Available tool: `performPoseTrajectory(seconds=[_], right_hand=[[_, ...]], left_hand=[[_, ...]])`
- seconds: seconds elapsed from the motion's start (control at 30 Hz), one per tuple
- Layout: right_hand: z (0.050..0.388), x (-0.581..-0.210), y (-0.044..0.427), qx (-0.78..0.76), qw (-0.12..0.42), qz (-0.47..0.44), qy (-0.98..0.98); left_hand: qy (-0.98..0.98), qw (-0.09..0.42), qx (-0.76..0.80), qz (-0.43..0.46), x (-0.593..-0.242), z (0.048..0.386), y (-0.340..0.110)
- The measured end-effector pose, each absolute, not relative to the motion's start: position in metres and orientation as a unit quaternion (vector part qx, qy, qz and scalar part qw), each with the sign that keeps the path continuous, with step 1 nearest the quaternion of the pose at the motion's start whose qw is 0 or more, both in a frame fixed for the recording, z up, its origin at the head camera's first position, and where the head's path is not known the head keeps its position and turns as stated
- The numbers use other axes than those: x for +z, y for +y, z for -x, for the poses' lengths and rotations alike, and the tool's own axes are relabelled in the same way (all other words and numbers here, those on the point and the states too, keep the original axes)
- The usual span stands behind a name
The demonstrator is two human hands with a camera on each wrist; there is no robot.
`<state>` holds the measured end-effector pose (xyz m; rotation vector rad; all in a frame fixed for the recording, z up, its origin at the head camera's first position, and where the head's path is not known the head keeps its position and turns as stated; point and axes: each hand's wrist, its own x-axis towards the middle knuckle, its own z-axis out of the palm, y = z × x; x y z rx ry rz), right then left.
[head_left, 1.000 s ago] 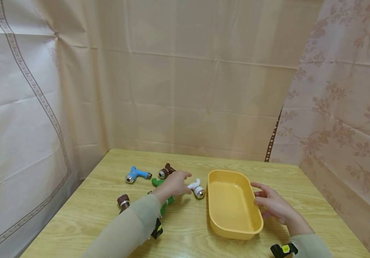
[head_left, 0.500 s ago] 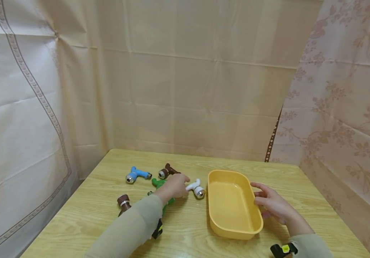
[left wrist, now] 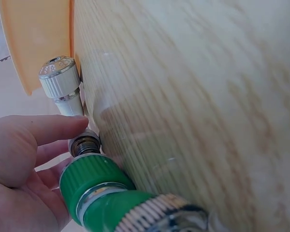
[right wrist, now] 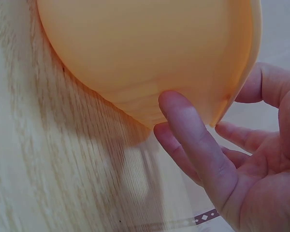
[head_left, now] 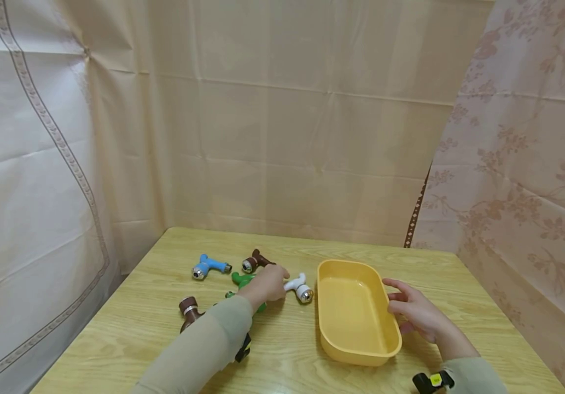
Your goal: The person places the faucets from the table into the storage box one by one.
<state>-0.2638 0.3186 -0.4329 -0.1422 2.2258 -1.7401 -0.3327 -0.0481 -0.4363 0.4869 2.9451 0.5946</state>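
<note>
My left hand (head_left: 268,283) is over the taps, its thumb and fingers pinching the threaded end of a white tap (head_left: 301,289). In the left wrist view the white tap's ribbed knob (left wrist: 60,79) lies beyond the thumb. A green tap (left wrist: 104,193) is close under that hand, partly covered in the head view. My right hand (head_left: 417,312) touches the right outer wall of a yellow basin (head_left: 328,342) with loosely bent fingers. The right wrist view has its fingertips against the wall of the basin (right wrist: 150,53).
A blue tap (head_left: 208,266) and a dark brown tap (head_left: 256,261) lie farther back on the wooden table (head_left: 129,339). Nearer, another brown tap (head_left: 190,311) is partly behind my left sleeve. More green parts (head_left: 243,278) show beside the left hand. Cloth curtains (head_left: 312,137) surround the table.
My left hand has lowered slightly, and its spread fingers have closed in on the white tap's end. The right hand and the basin have stayed in place.
</note>
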Motion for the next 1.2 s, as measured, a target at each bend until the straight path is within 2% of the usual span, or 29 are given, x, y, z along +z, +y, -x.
performPoseTrajectory(seconds=[0.8,1.2], right_hand=[[0.265,-0.433,0.318,-0.607,0.159,0.054,0.777],[0.265,-0.434,0.319,-0.605,0.155,0.054,0.779]], left_hand=[[0.966,0.06,0.199,-0.155,-0.434,0.329,-0.05],[0.963,0.033,0.216,-0.16,-0.427,0.331,-0.06]])
